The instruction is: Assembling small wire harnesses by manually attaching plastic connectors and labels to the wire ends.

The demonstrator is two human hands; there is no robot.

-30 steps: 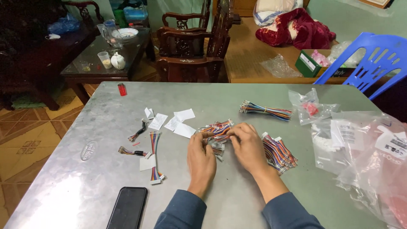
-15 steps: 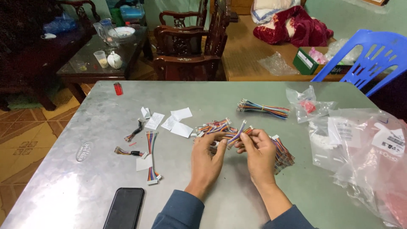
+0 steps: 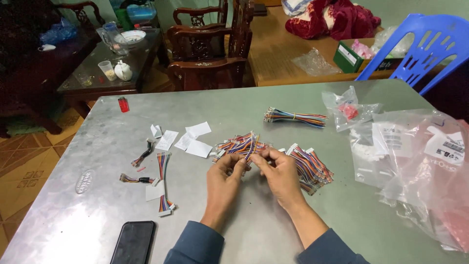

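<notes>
Head view: looking down on a grey metal table point(image 3: 273, 105), both hands working at its centre.
Left hand point(image 3: 223, 183): fingers curled in, thumb and fingertips pinched on the lower end of a short multicoloured ribbon cable point(image 3: 251, 148).
Right hand point(image 3: 279, 172): fingers bent, tips closed on the same ribbon cable just beside the left hand's; the two hands touch at the fingertips.
Ribbon cable: held between both hands, just above the table, rising tilted over a loose pile of similar cables point(image 3: 239, 145).
Second pile point(image 3: 309, 166): more striped cables with white connectors, right of the right hand and partly behind it.
Tied bundle point(image 3: 295, 118): longer coloured wires, lying further back, well apart from the hands.
Left of the hands: a few single cable pieces point(image 3: 163, 183) and white paper slips point(image 3: 194, 139) scattered about.
Phone point(image 3: 133, 243): dark, screen off, near the table's front edge beside the left sleeve.
Lighter point(image 3: 123, 104): small, red, at the far left corner.
Plastic bags point(image 3: 415, 161): clear, crumpled, heaped on the right.
Beyond the table: a wooden chair point(image 3: 207, 49) and a blue plastic chair point(image 3: 425, 44).
</notes>
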